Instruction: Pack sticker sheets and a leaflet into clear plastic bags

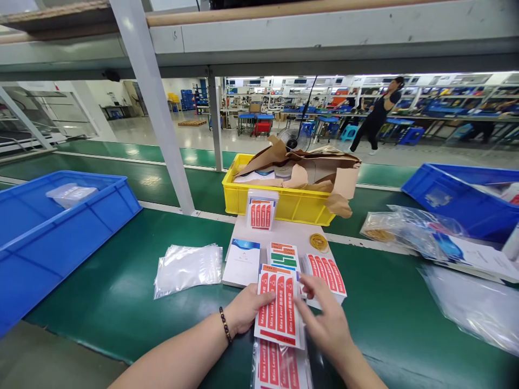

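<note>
Left hand (245,312) pinches at least one Max/Min Level sticker sheet (279,324) near the green table (130,281)'s front edge; right hand (329,327)'s half-open beside it, maybe touching. Two blue bins (87,232), one yellow crate (286,206).

One dark, round-beaded bracelet (225,325)

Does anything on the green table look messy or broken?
Yes, the brown paper in the yellow bin. It looks torn and crumpled, with ragged pieces sticking up and one flopping over the rim.
</note>
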The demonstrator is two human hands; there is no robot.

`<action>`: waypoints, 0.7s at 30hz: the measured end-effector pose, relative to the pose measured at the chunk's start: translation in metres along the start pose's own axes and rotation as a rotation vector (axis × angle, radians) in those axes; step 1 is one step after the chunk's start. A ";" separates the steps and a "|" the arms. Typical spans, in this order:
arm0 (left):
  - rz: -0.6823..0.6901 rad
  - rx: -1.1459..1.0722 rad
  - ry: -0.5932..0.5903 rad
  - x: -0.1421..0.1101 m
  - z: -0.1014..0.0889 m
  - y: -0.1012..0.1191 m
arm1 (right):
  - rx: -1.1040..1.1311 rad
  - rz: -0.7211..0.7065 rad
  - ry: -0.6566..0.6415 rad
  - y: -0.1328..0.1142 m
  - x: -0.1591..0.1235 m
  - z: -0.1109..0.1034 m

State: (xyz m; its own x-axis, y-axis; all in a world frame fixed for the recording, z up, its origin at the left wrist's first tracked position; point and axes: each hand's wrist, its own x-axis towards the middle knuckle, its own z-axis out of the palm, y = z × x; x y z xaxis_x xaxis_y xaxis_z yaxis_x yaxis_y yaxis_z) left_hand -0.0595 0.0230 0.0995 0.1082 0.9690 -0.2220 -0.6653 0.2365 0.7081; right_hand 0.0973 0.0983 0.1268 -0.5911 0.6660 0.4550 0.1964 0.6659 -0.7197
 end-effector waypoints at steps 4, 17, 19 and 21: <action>-0.004 0.136 -0.053 -0.002 -0.003 -0.002 | 0.550 0.537 -0.015 0.013 0.007 0.001; 0.372 1.237 -0.148 -0.009 0.000 0.020 | 0.855 0.660 0.389 0.032 0.020 -0.012; 0.378 1.151 -0.126 -0.009 0.001 0.021 | 0.837 0.674 0.280 0.030 0.017 -0.010; 0.368 1.072 -0.031 -0.008 0.001 0.021 | 0.825 0.666 0.226 0.030 0.016 -0.010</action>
State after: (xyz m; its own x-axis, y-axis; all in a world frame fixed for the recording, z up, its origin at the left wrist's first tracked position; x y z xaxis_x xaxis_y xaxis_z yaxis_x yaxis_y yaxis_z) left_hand -0.0735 0.0199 0.1168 0.0649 0.9901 0.1246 0.3141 -0.1388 0.9392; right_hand 0.1013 0.1317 0.1175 -0.3861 0.9129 -0.1325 -0.2117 -0.2275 -0.9505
